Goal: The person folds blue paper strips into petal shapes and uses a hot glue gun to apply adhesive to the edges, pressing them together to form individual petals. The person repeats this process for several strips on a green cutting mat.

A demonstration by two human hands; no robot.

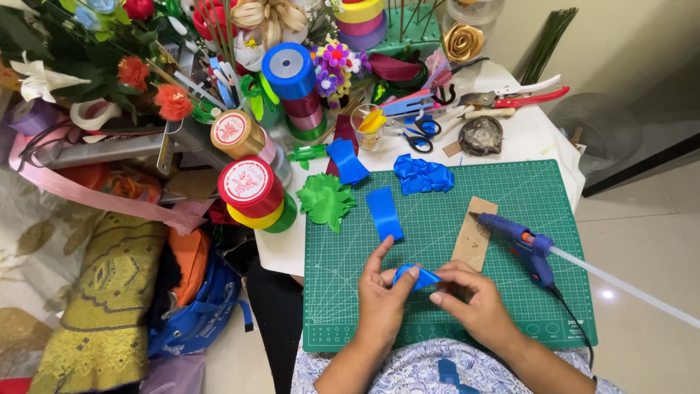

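Left hand [380, 298] and right hand [470, 303]: grips pinching folded blue ribbon piece [417, 276] | green cutting mat [510, 197] beneath | blue glue gun [523, 244] right | flat blue ribbon strip [383, 211] beyond.

A white counter [536, 135] carries a green cutting mat [510, 292] (gridded), ribbon spools [251, 191], scissors [421, 135] and red-handled shears [521, 96]; on the mat lie a glue gun [523, 244], a cardboard strip [474, 233] and blue ribbon pieces [423, 175]
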